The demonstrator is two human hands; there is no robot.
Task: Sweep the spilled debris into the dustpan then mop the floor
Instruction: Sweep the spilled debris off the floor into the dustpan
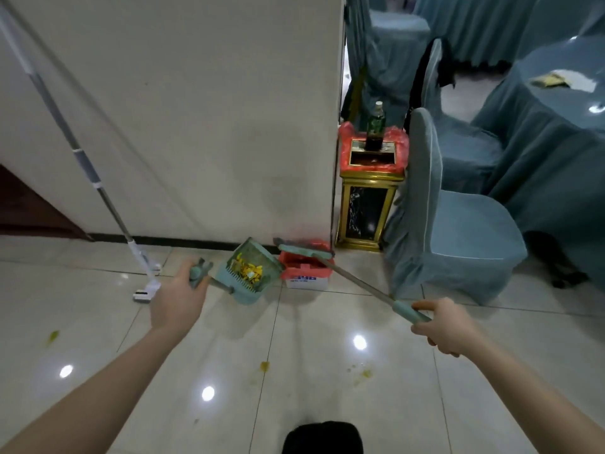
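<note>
My left hand point(178, 303) grips the handle of a teal dustpan point(252, 257), held tilted above the floor with yellow debris point(248, 271) inside it. My right hand point(445, 327) holds the handle of a teal broom point(360, 285); its head point(306, 252) rests over a small box lined with a red bag point(306, 271) by the wall. A mop point(98, 188) leans on the white wall at the left, its head point(145, 293) on the floor. Yellow stains point(361, 375) and a yellow blob point(264, 366) mark the tiles near me.
A gold-framed bin with a red liner point(371, 191) stands at the wall corner, a bottle point(375, 126) on top. Chairs in blue covers point(455, 231) and a blue-draped table point(556, 126) fill the right side. Another yellow smear point(53, 335) lies at the left.
</note>
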